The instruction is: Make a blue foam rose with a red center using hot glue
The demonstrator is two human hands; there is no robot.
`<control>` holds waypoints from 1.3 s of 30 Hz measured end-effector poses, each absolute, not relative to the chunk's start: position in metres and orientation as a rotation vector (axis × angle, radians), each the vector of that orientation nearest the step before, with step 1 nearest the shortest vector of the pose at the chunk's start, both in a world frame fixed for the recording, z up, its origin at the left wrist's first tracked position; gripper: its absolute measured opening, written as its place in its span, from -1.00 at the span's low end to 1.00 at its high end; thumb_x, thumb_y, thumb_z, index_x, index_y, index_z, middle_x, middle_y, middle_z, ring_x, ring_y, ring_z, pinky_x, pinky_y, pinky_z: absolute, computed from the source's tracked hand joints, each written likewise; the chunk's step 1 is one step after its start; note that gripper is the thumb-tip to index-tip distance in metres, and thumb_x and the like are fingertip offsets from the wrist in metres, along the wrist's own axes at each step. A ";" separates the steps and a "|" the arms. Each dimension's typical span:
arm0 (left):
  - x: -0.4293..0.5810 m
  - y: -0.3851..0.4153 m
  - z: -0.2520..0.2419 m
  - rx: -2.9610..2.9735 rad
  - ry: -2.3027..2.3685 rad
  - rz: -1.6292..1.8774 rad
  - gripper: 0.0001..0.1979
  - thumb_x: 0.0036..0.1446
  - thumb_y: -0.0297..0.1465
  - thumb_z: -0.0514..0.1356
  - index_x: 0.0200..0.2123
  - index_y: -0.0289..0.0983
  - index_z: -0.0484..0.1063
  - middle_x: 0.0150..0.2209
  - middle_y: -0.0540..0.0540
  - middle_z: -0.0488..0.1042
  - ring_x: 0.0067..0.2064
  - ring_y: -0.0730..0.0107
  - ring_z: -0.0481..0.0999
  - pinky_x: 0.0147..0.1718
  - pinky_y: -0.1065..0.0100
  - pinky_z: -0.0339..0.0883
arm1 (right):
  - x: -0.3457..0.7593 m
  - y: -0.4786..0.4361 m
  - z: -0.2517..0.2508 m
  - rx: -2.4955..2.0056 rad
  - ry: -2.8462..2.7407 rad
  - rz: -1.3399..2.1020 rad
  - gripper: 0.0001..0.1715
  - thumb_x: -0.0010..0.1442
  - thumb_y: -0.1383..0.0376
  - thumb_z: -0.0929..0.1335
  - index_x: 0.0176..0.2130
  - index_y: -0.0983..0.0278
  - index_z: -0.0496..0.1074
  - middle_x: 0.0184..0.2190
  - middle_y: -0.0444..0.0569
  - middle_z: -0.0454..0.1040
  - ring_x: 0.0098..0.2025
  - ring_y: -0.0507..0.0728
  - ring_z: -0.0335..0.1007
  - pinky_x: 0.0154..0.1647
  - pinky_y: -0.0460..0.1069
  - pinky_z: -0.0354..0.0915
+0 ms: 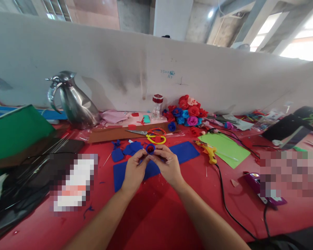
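Note:
Between my two hands is a small flower (150,149), blue outside with a red centre. My left hand (135,168) pinches its left side, while the fingers of my right hand (169,165) close on its right side. Beneath them lies a long blue sheet (186,152) on the red table. Cut blue petals (132,148) lie just left of the flower. Behind my hands rest scissors (155,135) with yellow and orange handles. A yellow glue gun (209,152) lies to the right, its black cord trailing toward the table's front.
A steel jug (77,100) stands at the back left beside a green board (21,135). A red-lidded glass jar (157,106) and a pile of coloured flowers (190,111) are at the back. A light green sheet (229,151) and purple device (263,189) lie right.

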State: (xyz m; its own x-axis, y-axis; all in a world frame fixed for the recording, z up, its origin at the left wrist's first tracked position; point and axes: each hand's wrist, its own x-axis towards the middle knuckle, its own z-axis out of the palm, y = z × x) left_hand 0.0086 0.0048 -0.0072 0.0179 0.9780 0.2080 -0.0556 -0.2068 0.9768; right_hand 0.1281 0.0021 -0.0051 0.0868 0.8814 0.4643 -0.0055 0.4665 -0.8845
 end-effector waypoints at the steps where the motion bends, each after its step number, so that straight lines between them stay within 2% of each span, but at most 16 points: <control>1: 0.009 0.005 -0.008 1.324 1.048 1.353 -0.88 0.02 -0.31 0.22 -0.46 -0.23 0.48 -0.43 -0.01 0.47 -0.30 0.32 0.42 -0.18 0.30 0.30 | 0.128 0.003 -0.006 -0.872 -1.316 0.810 -0.87 0.02 0.36 0.45 -0.39 0.11 0.59 -0.31 -0.07 0.50 -0.23 0.11 0.42 -0.20 0.00 0.34; 7: 0.011 0.009 -0.013 1.371 1.103 1.368 -0.90 -0.04 -0.39 0.24 -0.38 -0.23 0.51 -0.33 -0.04 0.52 -0.29 0.35 0.44 -0.19 0.32 0.30 | 0.137 0.006 -0.003 -0.898 -1.247 0.752 -0.94 -0.01 0.37 0.44 -0.46 0.19 0.53 -0.36 -0.09 0.47 -0.29 0.07 0.39 -0.26 -0.04 0.31; 10: 0.013 0.009 -0.014 1.358 1.147 1.303 -0.94 -0.05 -0.39 0.23 -0.45 -0.25 0.47 -0.44 -0.01 0.49 -0.39 0.39 0.42 -0.30 0.36 0.31 | 0.146 0.008 0.000 -0.959 -1.187 0.701 -0.94 0.01 0.32 0.43 -0.48 0.23 0.47 -0.44 -0.14 0.42 -0.38 0.03 0.32 -0.34 -0.07 0.25; 15: 0.014 0.007 -0.013 1.300 1.134 1.193 -0.74 0.11 -0.23 0.10 -0.52 -0.26 0.38 -0.62 0.05 0.35 -0.56 0.46 0.29 -0.52 0.41 0.19 | 0.150 0.007 0.003 -1.062 -1.134 0.749 -0.83 0.04 0.21 0.41 -0.45 0.26 0.42 -0.58 -0.19 0.33 -0.50 0.00 0.21 -0.47 -0.09 0.16; 17: 0.014 0.008 -0.015 1.290 1.150 1.197 -0.72 0.16 -0.24 0.04 -0.50 -0.26 0.37 -0.64 0.06 0.31 -0.60 0.48 0.24 -0.57 0.42 0.14 | 0.148 0.005 0.003 -1.080 -1.169 0.770 -0.80 0.08 0.18 0.38 -0.45 0.26 0.42 -0.58 -0.18 0.33 -0.51 0.00 0.21 -0.48 -0.09 0.15; 19: 0.013 0.011 -0.017 1.286 1.159 1.254 -0.81 0.14 -0.34 0.05 -0.46 -0.26 0.38 -0.59 0.06 0.33 -0.58 0.49 0.25 -0.55 0.43 0.15 | 0.147 0.003 0.005 -1.088 -1.204 0.789 -0.78 0.11 0.16 0.36 -0.45 0.26 0.42 -0.58 -0.16 0.34 -0.51 0.00 0.20 -0.48 -0.09 0.16; 22: 0.010 0.015 -0.019 1.310 1.172 1.375 -0.92 0.05 -0.47 0.11 -0.40 -0.26 0.41 -0.44 0.01 0.43 -0.47 0.48 0.35 -0.42 0.41 0.24 | 0.147 0.001 0.006 -1.088 -1.230 0.791 -0.77 0.12 0.16 0.35 -0.45 0.26 0.41 -0.56 -0.15 0.36 -0.50 0.01 0.21 -0.46 -0.09 0.16; 25: 0.007 0.015 -0.017 1.336 1.186 1.403 -0.91 0.04 -0.40 0.18 -0.37 -0.26 0.48 -0.39 -0.03 0.48 -0.37 0.41 0.41 -0.34 0.38 0.27 | 0.146 0.002 0.004 -1.124 -1.305 0.783 -0.76 0.12 0.16 0.35 -0.48 0.26 0.40 -0.58 -0.16 0.35 -0.50 0.01 0.20 -0.46 -0.09 0.15; 28: 0.007 0.012 -0.012 1.334 1.120 1.358 -0.82 0.07 -0.30 0.19 -0.36 -0.25 0.55 -0.41 -0.05 0.51 -0.36 0.38 0.42 -0.35 0.37 0.28 | 0.144 0.004 -0.001 -1.170 -1.430 0.818 -0.77 0.11 0.18 0.35 -0.48 0.27 0.42 -0.57 -0.15 0.38 -0.49 0.02 0.23 -0.45 -0.09 0.16; 34: 0.009 0.010 -0.011 1.288 1.052 1.373 -0.85 0.01 -0.32 0.24 -0.41 -0.24 0.60 -0.40 -0.03 0.46 -0.38 0.42 0.37 -0.38 0.39 0.26 | 0.139 0.006 -0.009 -1.187 -1.485 0.826 -0.79 0.09 0.19 0.34 -0.46 0.27 0.44 -0.54 -0.13 0.43 -0.48 0.04 0.28 -0.44 -0.08 0.21; 39: 0.008 0.011 -0.011 1.169 0.955 1.338 -0.86 -0.06 -0.35 0.30 -0.38 -0.22 0.61 -0.36 -0.03 0.46 -0.34 0.42 0.38 -0.33 0.38 0.26 | 0.139 0.005 -0.010 -1.159 -1.471 0.814 -0.83 0.08 0.22 0.34 -0.40 0.27 0.47 -0.45 -0.06 0.50 -0.41 0.08 0.37 -0.36 -0.05 0.28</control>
